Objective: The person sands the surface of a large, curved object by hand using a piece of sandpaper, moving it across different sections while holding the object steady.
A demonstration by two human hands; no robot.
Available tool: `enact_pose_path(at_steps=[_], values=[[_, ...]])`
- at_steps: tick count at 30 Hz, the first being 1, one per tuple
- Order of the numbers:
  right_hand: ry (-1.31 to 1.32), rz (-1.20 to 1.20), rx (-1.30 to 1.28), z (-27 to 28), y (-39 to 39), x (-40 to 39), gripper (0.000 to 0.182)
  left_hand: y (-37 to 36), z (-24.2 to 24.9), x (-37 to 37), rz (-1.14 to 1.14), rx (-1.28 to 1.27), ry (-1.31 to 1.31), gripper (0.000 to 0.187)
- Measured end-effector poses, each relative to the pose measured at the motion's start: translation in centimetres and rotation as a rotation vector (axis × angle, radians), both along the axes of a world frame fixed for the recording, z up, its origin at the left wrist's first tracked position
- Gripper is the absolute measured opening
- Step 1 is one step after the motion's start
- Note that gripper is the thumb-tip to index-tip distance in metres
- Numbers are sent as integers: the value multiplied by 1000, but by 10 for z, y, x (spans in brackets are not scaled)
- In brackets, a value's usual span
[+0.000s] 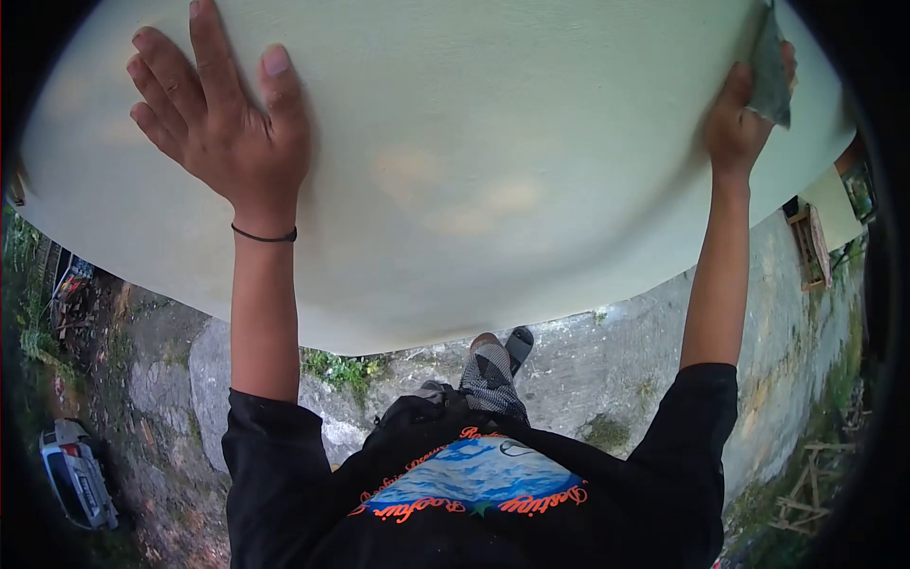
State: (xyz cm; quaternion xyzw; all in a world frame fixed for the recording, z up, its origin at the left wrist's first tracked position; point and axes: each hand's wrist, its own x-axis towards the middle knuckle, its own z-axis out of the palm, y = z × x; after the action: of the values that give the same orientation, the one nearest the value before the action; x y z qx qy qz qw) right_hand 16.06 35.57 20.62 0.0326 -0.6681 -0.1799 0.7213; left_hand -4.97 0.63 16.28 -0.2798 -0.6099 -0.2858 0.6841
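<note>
A large pale, smooth board with a curved-looking near edge spreads in front of me at the top of the view. My left hand lies flat on its left part, fingers spread and holding nothing. At the far right, my right hand grips a folded grey-green sheet of sandpaper between thumb and fingers, over the board's surface. Part of those fingers is hidden behind the sheet. Faint yellowish patches show on the middle of the board.
Rough concrete ground with tufts of grass lies below the board, where my foot in a sandal stands. A vehicle is at lower left. Wooden frames and a timber stand are on the right.
</note>
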Motion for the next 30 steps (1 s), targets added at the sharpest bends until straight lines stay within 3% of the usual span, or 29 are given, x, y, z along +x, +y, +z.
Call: enact_pose_path(at_steps=[2,3,7,10,12,13,15,17,18,20,22,24,26,28,29,30], values=[[166,181,-912,25,7,16,59,0,-1,-3,-18,1,-7,57],[157,166,-918,22,-6,10,59,0,-2,-3,-29,17,2,57],[289,-21,-730,2,-89,-45,66,-1,-5,-8,-65,22,-6,59],[-546,-251,556,-68,-109,-44,45,-4,-8,-13,-62,21,-29,56],[-573,-230,626,-47,-73,-21,43,-3,-10,-12,-70,25,-27,56],[-562,-193,338,-27,-65,-4,42,-3,-12,-11,-71,18,-37,56],[-192,-208,46,10,-30,6,35,-3,-14,-5,-46,41,-63,56],[45,137,-576,20,-16,6,39,-4,-15,-1,-2,29,-104,56],[130,209,-720,21,-28,-4,42,-6,-14,1,2,43,-89,56],[460,-36,-830,16,-60,-32,48,-7,-14,3,-1,26,-100,56],[38,-97,-298,-2,-124,-59,51,-7,-11,0,8,23,-79,56],[-484,-339,174,-36,-138,-47,48,-9,-13,3,-2,2,-115,55],[-614,-260,582,-25,-96,-25,49,-12,-17,4,9,-12,-124,55],[-556,-200,315,3,-67,3,42,-13,-21,4,17,-8,-127,55],[-383,-229,182,18,-47,10,37,-14,-24,3,22,-12,-138,55],[-169,-92,55,30,-28,10,40,-14,-25,3,26,-13,-146,55]])
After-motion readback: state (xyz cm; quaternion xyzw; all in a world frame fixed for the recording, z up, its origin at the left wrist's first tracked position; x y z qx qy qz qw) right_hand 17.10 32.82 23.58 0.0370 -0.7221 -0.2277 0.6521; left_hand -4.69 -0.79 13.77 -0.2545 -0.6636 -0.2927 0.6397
